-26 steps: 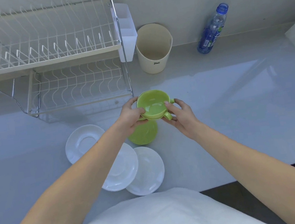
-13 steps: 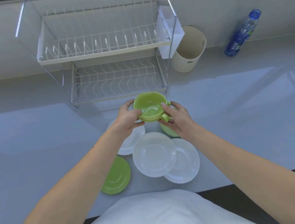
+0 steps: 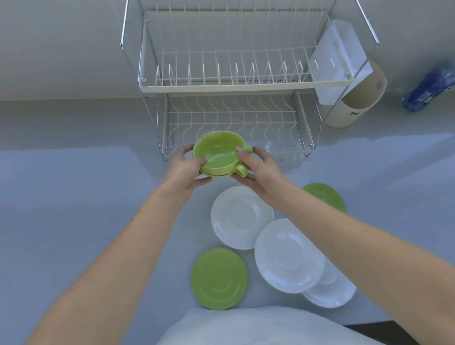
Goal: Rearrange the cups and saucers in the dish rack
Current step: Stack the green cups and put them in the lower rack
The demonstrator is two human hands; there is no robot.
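Observation:
Two stacked green cups (image 3: pixel 219 153) hang in the air just in front of the lower tier of the two-tier wire dish rack (image 3: pixel 241 84). My left hand (image 3: pixel 184 170) grips the stack's left rim, and my right hand (image 3: pixel 257 168) holds the right side beside the handles. On the counter below lie three white saucers (image 3: pixel 240 216), (image 3: pixel 288 256), (image 3: pixel 332 288) that overlap, a green saucer (image 3: pixel 219 278) to their left, and another green saucer (image 3: pixel 325 196) partly behind my right forearm. Both rack tiers hold no dishes.
A white cutlery holder (image 3: pixel 335 56) hangs on the rack's right end. A beige cup-shaped container (image 3: pixel 358 101) stands right of the rack, and a blue plastic bottle (image 3: pixel 438 80) lies farther right. A white cloth (image 3: pixel 241 339) covers the counter's near edge.
The view has shifted so the rack sits more centred. Both hands have kept their hold on the green cups and carried them closer to the rack's lower tier.

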